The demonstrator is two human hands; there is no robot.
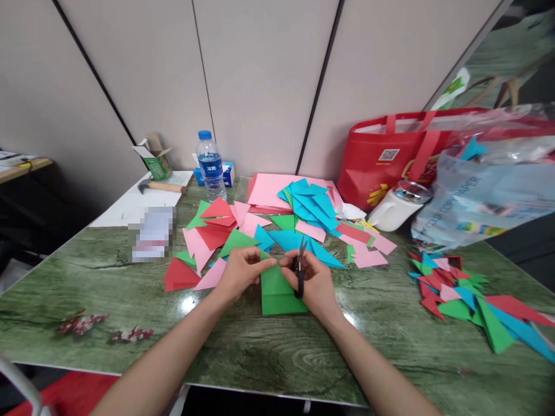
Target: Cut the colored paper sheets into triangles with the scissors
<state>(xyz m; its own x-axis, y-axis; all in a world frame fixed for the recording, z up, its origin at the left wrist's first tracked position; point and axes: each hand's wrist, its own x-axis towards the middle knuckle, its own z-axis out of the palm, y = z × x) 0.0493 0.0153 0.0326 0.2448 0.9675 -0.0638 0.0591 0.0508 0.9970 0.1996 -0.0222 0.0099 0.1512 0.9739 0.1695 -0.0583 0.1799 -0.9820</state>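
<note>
A creased sheet of green paper (281, 294) is between my two hands, above the front middle of the table. My left hand (243, 270) pinches its upper left edge between thumb and fingers. With black-handled scissors (300, 268) held in it, my right hand (315, 283) also has its thumb and finger at the paper's upper edge. The scissors' blades point up, away from the paper. Just beyond my hands lie loose cut pieces of red paper (217, 234), pink paper (210, 275) and blue paper (318, 248).
At the back stand a water bottle (211, 170), a small green box (158, 164), a red bag (368, 156) and a white mug (392, 209). A hammer (162, 186) rests at the left on white paper. Coloured scraps (459, 289) lie right, below a plastic paper bag (481, 190).
</note>
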